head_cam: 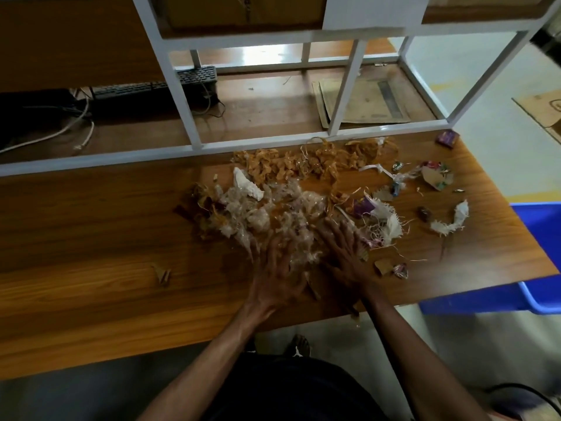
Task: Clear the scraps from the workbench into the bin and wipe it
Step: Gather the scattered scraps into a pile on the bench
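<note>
The heap of crumpled clear plastic film scraps (267, 214) lies in the middle of the brown wood-grain tabletop (91, 226), and it reaches down to the near edge where the two hands are; behind it, close to the white metal shelf frame (182, 101), lies a tangle of crumpled brown tape strips (291, 165); a white crumpled paper piece (247, 183) sits on the film heap. To the right the scraps are smaller and spread apart: frayed white cloth strips (449, 220), a purple wrapper (362, 206), a brown cardboard tag (435, 177) and a small purple box (447, 138) near the far right corner of the tabletop; one small brown cardboard bit (162, 275) lies alone to the left.

The left hand (277, 278) lies flat on the near end of the film heap, its fingers spread and straight, and it presses on the film without gripping it; the right hand (343, 253) lies just beside it, also with straight spread fingers, resting on the film and the thin strings; both hands are a little blurred.

The blue plastic bin (534, 296) stands below the right end of the tabletop, partly hidden under it. Inside the shelf frame lie a black keyboard (145, 89) with cables and a flat brown cardboard sheet (364, 101).
</note>
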A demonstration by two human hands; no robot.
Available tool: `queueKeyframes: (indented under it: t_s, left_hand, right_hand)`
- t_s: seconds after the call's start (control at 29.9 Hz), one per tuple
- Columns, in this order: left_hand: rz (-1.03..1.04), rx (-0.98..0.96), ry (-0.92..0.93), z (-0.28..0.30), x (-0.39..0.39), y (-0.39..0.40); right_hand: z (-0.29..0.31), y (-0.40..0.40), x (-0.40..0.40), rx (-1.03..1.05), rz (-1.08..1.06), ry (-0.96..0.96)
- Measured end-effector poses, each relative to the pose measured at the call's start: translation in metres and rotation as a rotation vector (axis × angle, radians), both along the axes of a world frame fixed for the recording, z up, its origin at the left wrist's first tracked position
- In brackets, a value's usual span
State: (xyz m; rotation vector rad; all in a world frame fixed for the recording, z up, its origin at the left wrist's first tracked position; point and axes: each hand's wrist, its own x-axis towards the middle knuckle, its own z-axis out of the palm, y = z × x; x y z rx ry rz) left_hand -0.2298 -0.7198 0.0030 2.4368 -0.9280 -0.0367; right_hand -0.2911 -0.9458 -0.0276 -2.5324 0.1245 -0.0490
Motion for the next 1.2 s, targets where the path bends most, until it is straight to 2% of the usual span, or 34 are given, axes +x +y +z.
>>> queueKeyframes:
  t_s: [0.13, 0.27, 0.37, 0.47, 0.53, 0.6, 0.73, 0.8, 0.87, 0.94, 1.04, 1.1, 1.2]
  left_hand:
    - [-0.155, -0.173, -0.239, -0.011, -0.016, -0.012]
    - [-0.503, -0.267, -0.230, -0.014, -0.044, -0.021]
    - [-0.680, -0.151, -0.238, -0.014, -0.060, -0.032]
    - [-0.732, 0.115, -0.245, -0.019, -0.067, -0.046]
    - [-0.734, 0.243, -0.205, -0.024, -0.068, -0.052]
    - [-0.702, 0.235, -0.142, -0.027, -0.067, -0.055]
    - [-0.475, 0.237, -0.130, -0.020, -0.055, -0.052]
    - [-0.384, 0.255, -0.020, -0.020, -0.042, -0.046]
    - [-0.336, 0.202, 0.065, -0.021, -0.033, -0.037]
    - [-0.296, 0.101, 0.118, -0.022, -0.030, -0.028]
    - [-0.175, -0.009, 0.201, -0.018, -0.035, -0.021]
    - [-0.128, -0.028, 0.153, -0.017, -0.033, -0.015]
    - [-0.121, 0.135, 0.061, -0.012, -0.026, -0.005]
  right_hand:
    - [-0.003, 0.008, 0.022, -0.066, -0.037, -0.002]
    - [0.007, 0.010, 0.036, 0.039, -0.029, 0.068]
    - [0.025, 0.000, 0.038, 0.188, -0.056, 0.075]
    - [0.041, -0.011, 0.030, 0.300, -0.092, -0.087]
    - [0.044, -0.014, 0.020, 0.300, -0.142, -0.149]
    - [0.045, -0.015, 0.008, 0.277, -0.157, -0.172]
    - [0.039, -0.012, -0.018, 0.118, -0.063, -0.177]
    - [0.032, -0.002, -0.027, 0.063, 0.029, -0.155]
    - [0.020, 0.005, -0.030, 0.058, 0.107, -0.135]
    - [0.012, 0.011, -0.025, 0.076, 0.109, -0.104]
    - [0.007, 0.016, -0.023, -0.005, 0.097, -0.094]
    - [0.008, 0.018, -0.024, -0.034, 0.080, -0.100]
    - [0.006, 0.023, -0.028, -0.026, 0.076, -0.104]
